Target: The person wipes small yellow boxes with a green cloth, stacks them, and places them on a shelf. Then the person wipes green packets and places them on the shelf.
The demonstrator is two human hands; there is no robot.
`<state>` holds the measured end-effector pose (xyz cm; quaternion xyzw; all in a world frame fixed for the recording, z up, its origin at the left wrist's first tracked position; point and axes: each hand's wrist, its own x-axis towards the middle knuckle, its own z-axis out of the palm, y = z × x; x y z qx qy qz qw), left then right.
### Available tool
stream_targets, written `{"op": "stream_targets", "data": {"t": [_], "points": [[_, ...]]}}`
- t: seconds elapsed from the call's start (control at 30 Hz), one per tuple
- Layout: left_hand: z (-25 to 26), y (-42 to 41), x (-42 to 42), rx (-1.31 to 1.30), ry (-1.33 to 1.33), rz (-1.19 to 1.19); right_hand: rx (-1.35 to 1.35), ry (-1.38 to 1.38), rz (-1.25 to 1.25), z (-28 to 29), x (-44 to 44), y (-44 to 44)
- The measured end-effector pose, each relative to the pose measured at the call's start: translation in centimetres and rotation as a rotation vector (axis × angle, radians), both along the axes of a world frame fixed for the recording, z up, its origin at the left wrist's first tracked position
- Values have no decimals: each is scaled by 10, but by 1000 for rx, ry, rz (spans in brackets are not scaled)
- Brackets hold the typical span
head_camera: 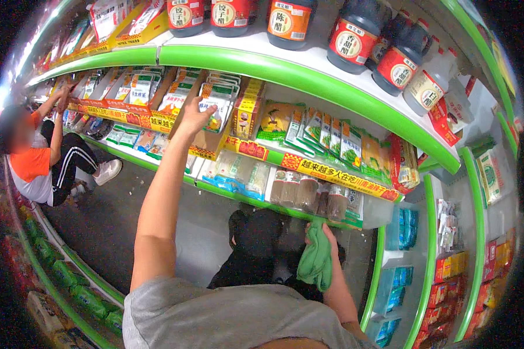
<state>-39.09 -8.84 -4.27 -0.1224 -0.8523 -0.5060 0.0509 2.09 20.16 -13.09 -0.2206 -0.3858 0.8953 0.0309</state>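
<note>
My left hand (197, 117) reaches up to the middle shelf, its fingers on a cardboard display box of white and green food packets (218, 101). That box juts out past the shelf edge and tilts down. To its right stands a yellow and red carton (247, 109). My right hand (325, 237) holds a folded green cloth (316, 261) low down, just under the edge of the bottom shelf (244, 200). Packets of dried noodles (240, 174) and brown bundles in clear wrap (308, 192) lie on the bottom shelf above the cloth.
Large dark vinegar bottles (353, 39) line the top shelf (288, 61). Green and yellow packets (327, 135) fill the middle shelf's right part. At the left another person (35, 161) crouches by the shelving, arms raised to it. Side shelves (430, 244) with packaged goods stand at the right.
</note>
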Motion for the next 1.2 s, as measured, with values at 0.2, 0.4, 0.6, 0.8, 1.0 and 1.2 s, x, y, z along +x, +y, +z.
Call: {"op": "stream_targets", "data": {"t": [0.2,0.4,0.6,0.8,1.0,1.2], "points": [[-24,21,-36,-490,-196,199,20,-224,-71,47,23,-23],[-45,29,-51,-541,-278,200,44,-125,-103,25,20,-9],[-36,32,-34,-550,-280,204,39,-101,-93,5,33,4],[-16,37,-18,-663,-245,339,115,-70,-101,14,42,2],[0,38,-5,-604,-108,425,24,-193,-117,32,52,-6],[-5,4,-43,-197,-162,179,86,-229,-125,55,47,-18]]}}
